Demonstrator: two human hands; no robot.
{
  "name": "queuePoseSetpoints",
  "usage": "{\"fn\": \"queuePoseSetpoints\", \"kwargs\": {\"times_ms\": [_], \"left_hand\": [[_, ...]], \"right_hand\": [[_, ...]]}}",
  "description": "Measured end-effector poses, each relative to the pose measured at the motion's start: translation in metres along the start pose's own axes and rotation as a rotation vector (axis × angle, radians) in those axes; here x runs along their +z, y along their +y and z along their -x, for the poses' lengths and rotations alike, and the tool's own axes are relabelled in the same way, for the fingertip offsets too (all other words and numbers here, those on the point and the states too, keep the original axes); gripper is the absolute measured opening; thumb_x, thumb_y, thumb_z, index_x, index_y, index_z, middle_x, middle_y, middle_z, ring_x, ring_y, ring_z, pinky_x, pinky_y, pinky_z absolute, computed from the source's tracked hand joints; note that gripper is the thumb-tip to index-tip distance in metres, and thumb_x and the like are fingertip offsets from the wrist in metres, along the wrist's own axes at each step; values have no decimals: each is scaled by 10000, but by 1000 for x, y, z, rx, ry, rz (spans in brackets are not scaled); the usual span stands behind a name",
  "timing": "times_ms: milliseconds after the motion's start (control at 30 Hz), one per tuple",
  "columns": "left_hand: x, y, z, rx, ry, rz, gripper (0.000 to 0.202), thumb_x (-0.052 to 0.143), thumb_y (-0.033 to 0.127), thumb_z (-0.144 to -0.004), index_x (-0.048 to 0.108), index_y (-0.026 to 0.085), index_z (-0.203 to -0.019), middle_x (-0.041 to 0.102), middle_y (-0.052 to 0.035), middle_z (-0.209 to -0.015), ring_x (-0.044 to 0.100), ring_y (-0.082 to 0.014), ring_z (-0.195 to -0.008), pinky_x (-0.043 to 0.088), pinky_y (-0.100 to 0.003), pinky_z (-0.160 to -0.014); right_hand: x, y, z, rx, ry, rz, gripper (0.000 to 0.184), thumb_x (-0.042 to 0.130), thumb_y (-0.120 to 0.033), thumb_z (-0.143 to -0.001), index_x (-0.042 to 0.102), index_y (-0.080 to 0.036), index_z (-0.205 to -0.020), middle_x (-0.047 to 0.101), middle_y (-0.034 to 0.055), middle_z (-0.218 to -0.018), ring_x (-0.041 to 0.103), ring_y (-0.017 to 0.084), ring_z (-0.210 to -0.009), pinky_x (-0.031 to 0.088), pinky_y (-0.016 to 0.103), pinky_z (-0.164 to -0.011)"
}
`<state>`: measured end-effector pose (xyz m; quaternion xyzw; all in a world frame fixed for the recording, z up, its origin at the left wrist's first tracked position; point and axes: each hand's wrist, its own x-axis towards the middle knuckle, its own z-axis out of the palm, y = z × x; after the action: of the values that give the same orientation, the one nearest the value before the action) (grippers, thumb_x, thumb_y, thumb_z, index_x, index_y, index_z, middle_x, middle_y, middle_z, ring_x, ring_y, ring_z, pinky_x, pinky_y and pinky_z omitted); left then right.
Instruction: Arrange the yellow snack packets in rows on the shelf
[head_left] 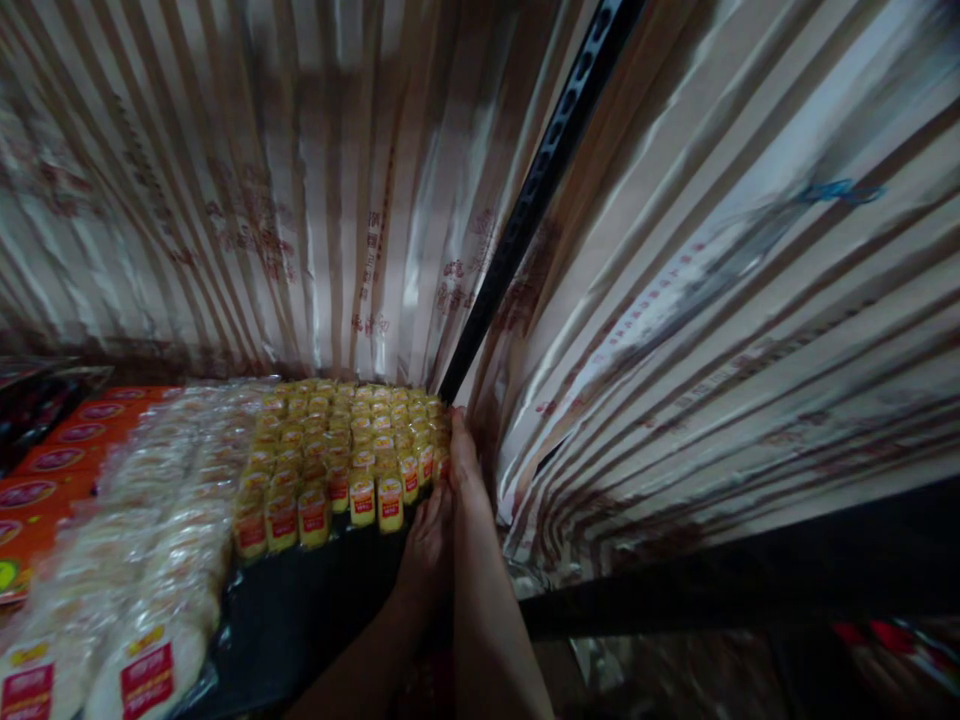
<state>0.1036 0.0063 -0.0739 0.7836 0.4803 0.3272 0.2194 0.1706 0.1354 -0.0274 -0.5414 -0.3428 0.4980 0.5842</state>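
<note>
Rows of small yellow packets with red labels stand close together on a black shelf. My right hand lies along the right end of these rows, fingers stretched forward against the outermost packets. Just left of it and lower, my left hand is at the front right corner of the rows, its fingers extended toward the packets. The two hands are side by side, nearly touching. Dim light and blur hide the exact contact of the left fingertips.
Clear-wrapped round white packs stand in two rows to the left, beside orange boxes. A slotted black metal post rises behind the packets. Printed, plastic-wrapped cardboard sheets form the back and right side. A dark rail runs along the lower right.
</note>
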Motion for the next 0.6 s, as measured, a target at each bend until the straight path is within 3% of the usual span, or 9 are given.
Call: {"fn": "queuePoseSetpoints", "kwargs": {"times_ms": [100, 300, 600], "left_hand": [[0, 0, -1, -4, -8, -5, 547, 312, 284, -896, 237, 88, -1402, 261, -150, -1456, 194, -244, -1364, 257, -423, -1076], [1, -1, -1, -36, -9, -2, 548, 300, 283, -901, 215, 97, -1409, 268, -141, -1454, 202, -223, -1363, 273, -404, -1070], [9, -4, -1, 64, 55, -134, 513, 299, 252, -906, 263, 80, -1389, 310, -171, -1437, 206, -247, -1361, 296, -421, -1049]], "right_hand": [[2, -7, 0, 80, -5, -71, 509, 315, -532, -892, 591, -191, -1152, 707, 35, -930, 641, 176, -931, 486, 294, -843], [4, -10, 5, 54, -48, -16, 556, 340, -602, -859, 602, -189, -1125, 701, 44, -919, 637, 178, -925, 490, 296, -821], [3, -17, 9, 13, -78, 30, 585, 301, -570, -890, 609, -97, -1046, 691, 105, -889, 615, 192, -928, 457, 324, -852]]}}
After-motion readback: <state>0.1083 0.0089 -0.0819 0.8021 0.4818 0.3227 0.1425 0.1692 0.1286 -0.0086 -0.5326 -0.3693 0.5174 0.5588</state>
